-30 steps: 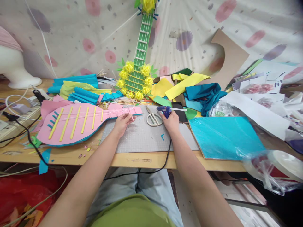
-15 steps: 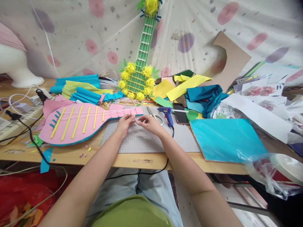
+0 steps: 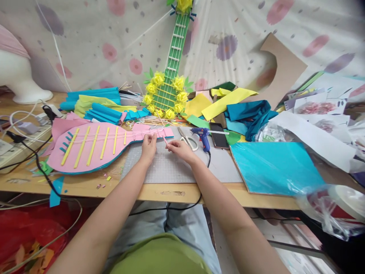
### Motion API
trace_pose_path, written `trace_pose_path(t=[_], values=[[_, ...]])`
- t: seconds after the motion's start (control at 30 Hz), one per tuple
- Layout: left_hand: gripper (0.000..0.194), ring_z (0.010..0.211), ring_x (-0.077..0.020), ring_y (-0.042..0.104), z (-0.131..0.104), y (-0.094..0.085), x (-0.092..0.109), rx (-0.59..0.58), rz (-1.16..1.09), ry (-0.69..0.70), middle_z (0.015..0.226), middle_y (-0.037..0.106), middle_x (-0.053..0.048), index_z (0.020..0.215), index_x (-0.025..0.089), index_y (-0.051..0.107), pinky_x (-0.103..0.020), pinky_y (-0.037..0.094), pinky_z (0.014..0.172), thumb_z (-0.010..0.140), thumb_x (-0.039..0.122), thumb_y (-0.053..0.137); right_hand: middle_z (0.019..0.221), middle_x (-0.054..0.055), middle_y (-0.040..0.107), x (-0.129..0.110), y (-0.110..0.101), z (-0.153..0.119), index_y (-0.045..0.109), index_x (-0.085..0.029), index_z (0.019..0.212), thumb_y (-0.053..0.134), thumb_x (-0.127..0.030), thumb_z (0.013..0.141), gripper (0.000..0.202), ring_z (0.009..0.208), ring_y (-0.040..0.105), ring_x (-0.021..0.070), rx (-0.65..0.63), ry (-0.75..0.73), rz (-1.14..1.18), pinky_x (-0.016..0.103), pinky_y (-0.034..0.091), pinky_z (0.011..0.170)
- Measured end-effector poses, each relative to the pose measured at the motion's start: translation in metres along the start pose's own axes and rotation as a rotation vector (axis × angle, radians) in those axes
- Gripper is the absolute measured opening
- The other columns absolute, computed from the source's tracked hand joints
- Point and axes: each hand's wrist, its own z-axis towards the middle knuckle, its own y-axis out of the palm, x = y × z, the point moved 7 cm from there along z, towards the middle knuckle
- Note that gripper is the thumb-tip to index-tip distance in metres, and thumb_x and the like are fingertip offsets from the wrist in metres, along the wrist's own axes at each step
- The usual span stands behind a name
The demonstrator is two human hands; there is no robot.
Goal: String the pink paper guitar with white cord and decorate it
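Observation:
A pink paper lute (image 3: 85, 146) with yellow strips, white strings and a blue edge lies on the left of the table, its neck pointing right. My left hand (image 3: 148, 147) is at the near edge of that neck, fingers pinched together; what they hold, if anything, is hidden. My right hand (image 3: 180, 149) pinches a thin pink strip (image 3: 164, 139) just right of the left hand, by the neck's end. Beneath both hands lies a grey cutting mat (image 3: 171, 167). Scissors (image 3: 188, 141) and a blue glue gun (image 3: 203, 137) rest just beyond my right hand.
A green paper lute with yellow flowers (image 3: 168, 91) leans on the back curtain. A phone (image 3: 219, 136) lies beside the glue gun. To the right is a turquoise sheet (image 3: 276, 167). The black cord (image 3: 209, 163) hangs over the front edge. Coloured paper (image 3: 228, 104) lines the back.
My hands have moved apart: the right has shifted slightly down and right with the pink strip, which now shows more clearly. The left stays by the neck. The view has shifted slightly.

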Motion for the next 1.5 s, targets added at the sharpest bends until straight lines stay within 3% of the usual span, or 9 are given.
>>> trace_pose_path(t=[0.23, 0.4, 0.53, 0.67, 0.8, 1.1, 1.27, 1.37, 1.5], values=[[0.034, 0.051, -0.0095, 0.037, -0.013, 0.019, 0.013, -0.3, 0.341, 0.179, 0.051, 0.042, 0.004, 0.056, 0.017, 0.047, -0.023, 0.028, 0.052, 0.077, 0.043, 0.053, 0.06, -0.002, 0.053, 0.0, 0.003, 0.0, 0.056, -0.016, 0.064, 0.049, -0.033, 0.076, 0.022, 0.058, 0.044, 0.0095, 0.018, -0.05, -0.138, 0.023, 0.031, 0.057], [0.03, 0.054, -0.0114, 0.042, -0.017, 0.021, 0.019, -0.298, 0.418, 0.238, 0.052, 0.048, 0.003, 0.056, 0.017, 0.049, -0.023, 0.03, 0.054, 0.079, 0.037, 0.049, 0.058, -0.003, 0.049, 0.002, 0.002, 0.001, 0.054, -0.016, 0.062, 0.052, -0.038, 0.073, 0.025, 0.056, 0.04, 0.0092, 0.051, -0.07, -0.171, 0.024, 0.028, 0.055], [0.029, 0.059, -0.0129, 0.046, -0.019, 0.025, 0.025, -0.344, 0.279, 0.243, 0.056, 0.052, 0.001, 0.056, 0.018, 0.051, -0.024, 0.035, 0.06, 0.079, 0.036, 0.049, 0.059, -0.003, 0.048, -0.003, 0.005, -0.004, 0.053, -0.015, 0.063, 0.053, -0.041, 0.072, 0.027, 0.056, 0.04, 0.0082, -0.047, -0.064, 0.045, 0.024, 0.029, 0.056], [0.029, 0.058, -0.0127, 0.042, -0.011, 0.012, 0.027, -0.198, 0.227, 0.22, 0.055, 0.046, 0.001, 0.056, 0.019, 0.047, -0.024, 0.034, 0.06, 0.08, 0.036, 0.048, 0.059, -0.004, 0.046, -0.007, 0.006, -0.008, 0.054, -0.016, 0.066, 0.058, -0.045, 0.069, 0.03, 0.052, 0.037, 0.0066, -0.138, -0.028, 0.287, 0.023, 0.028, 0.053], [0.023, 0.064, -0.0129, 0.043, -0.004, -0.005, 0.027, -0.016, 0.179, 0.237, 0.062, 0.047, 0.001, 0.063, 0.019, 0.046, -0.023, 0.034, 0.064, 0.081, 0.033, 0.048, 0.057, -0.005, 0.044, -0.005, 0.002, -0.007, 0.057, -0.016, 0.07, 0.059, -0.046, 0.068, 0.03, 0.05, 0.035, 0.0061, -0.11, -0.006, 0.303, 0.023, 0.027, 0.051], [0.02, 0.053, -0.0109, 0.037, -0.019, 0.028, 0.018, -0.371, 0.21, 0.23, 0.056, 0.042, 0.004, 0.065, 0.019, 0.048, -0.023, 0.029, 0.055, 0.077, 0.034, 0.053, 0.055, -0.005, 0.045, 0.005, 0.002, -0.002, 0.05, -0.016, 0.062, 0.058, -0.052, 0.066, 0.037, 0.049, 0.035, 0.0058, -0.033, 0.013, 0.149, 0.022, 0.026, 0.049], [0.015, 0.061, -0.0137, 0.045, -0.022, 0.025, 0.024, -0.315, 0.443, 0.315, 0.065, 0.052, 0.001, 0.068, 0.02, 0.049, -0.024, 0.029, 0.059, 0.082, 0.026, 0.046, 0.055, -0.005, 0.045, 0.005, 0.004, -0.003, 0.05, -0.016, 0.062, 0.057, -0.053, 0.067, 0.037, 0.05, 0.037, 0.0062, -0.066, 0.011, 0.163, 0.022, 0.027, 0.049], [0.017, 0.056, -0.0141, 0.04, -0.02, 0.018, 0.026, -0.212, 0.561, 0.3, 0.06, 0.047, 0.001, 0.065, 0.021, 0.047, -0.025, 0.024, 0.056, 0.082, 0.026, 0.046, 0.057, -0.005, 0.045, 0.002, 0.004, -0.004, 0.051, -0.016, 0.065, 0.056, -0.053, 0.068, 0.037, 0.05, 0.036, 0.0061, -0.092, -0.007, 0.233, 0.022, 0.028, 0.05], [0.033, 0.051, -0.0127, 0.036, -0.013, 0.011, 0.023, -0.159, 0.471, 0.24, 0.049, 0.039, 0.002, 0.053, 0.019, 0.04, -0.025, 0.023, 0.053, 0.083, 0.032, 0.046, 0.057, -0.005, 0.043, 0.002, 0.004, -0.004, 0.052, -0.017, 0.067, 0.056, -0.053, 0.069, 0.036, 0.049, 0.035, 0.006, -0.126, -0.011, 0.237, 0.022, 0.027, 0.049]])
